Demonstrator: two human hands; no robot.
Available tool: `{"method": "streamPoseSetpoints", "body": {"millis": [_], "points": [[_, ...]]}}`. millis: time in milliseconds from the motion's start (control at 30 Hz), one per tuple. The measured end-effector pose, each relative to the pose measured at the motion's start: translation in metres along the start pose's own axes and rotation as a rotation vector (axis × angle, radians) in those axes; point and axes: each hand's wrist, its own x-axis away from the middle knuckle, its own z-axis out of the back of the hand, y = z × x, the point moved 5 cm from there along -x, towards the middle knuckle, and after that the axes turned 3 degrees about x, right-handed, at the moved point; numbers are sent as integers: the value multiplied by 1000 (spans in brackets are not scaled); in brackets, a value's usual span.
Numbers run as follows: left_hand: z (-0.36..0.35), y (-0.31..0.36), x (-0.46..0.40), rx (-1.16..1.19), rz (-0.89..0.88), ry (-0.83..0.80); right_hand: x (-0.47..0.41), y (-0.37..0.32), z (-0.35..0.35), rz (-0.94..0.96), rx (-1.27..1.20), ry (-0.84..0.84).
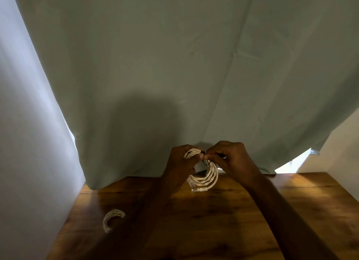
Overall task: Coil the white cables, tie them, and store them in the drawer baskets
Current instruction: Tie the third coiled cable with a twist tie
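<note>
A coiled white cable (208, 177) hangs above the far edge of the wooden table (204, 221), its clear plug ends dangling at the bottom. My left hand (179, 166) grips the top of the coil. My right hand (231, 158) pinches a thin black tie (204, 162) that wraps the coil's top. A second white cable coil (111, 219) lies on the table at the near left. No drawer or basket is in view.
A grey-green curtain (174, 75) hangs right behind the table and drapes onto its far edge. A pale wall (29, 162) runs along the table's left side. Bright light shows under the curtain at the right.
</note>
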Motion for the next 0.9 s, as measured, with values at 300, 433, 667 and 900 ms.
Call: {"method": "streamPoseSetpoints", "body": {"millis": [300, 433, 667, 900], "points": [[4, -3, 1, -46, -44, 59, 14, -11, -19, 0, 315, 134], [4, 2, -2, -135, -117, 64, 9, -17, -24, -24, 455, 181], [4, 2, 2, -142, -138, 39, -4, -13, -15, 19, 353, 41], [3, 9, 5, 50, -52, -16, 3, 8, -7, -243, -188, 174]]}}
